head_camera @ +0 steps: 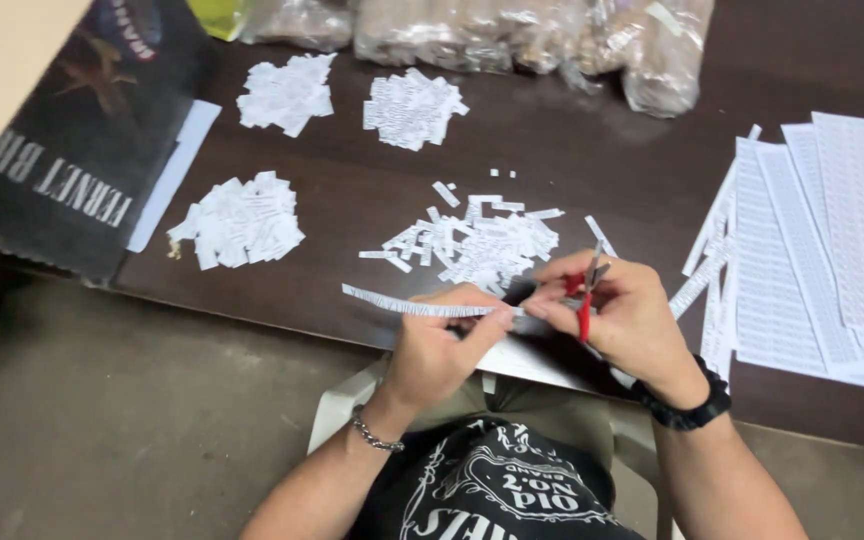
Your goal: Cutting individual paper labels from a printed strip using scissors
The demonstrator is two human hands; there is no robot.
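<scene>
Wood, dark brown, made up the tabletop (pixel 572 150) that filled most of the head view. Printed sheets (pixel 832 240) lay fanned in a stack along its right side, and a dark printed bag (pixel 72 140) rested at the left edge with a pale sheet (pixel 174 170) beneath it. Clear plastic bags (pixel 512 35) sat in a row along the far edge. 3 heaps of small cut slips (pixel 242 222) lay on the left half, 1 near and 2 farther back, while a looser scatter of narrower cut pieces (pixel 482 240) spread just beyond the hands. The left hand (pixel 442 345), a chain bracelet on its wrist, had its grip pinched together on a long paper strip (pixel 402 305), which stretched leftward, above the tabletop's near edge. The right hand (pixel 627 315), a dark band on its wrist, had its grip clamped around small red-handled scissors (pixel 586 295), whose blades pointed up and away, right beside the strip's held end.
</scene>
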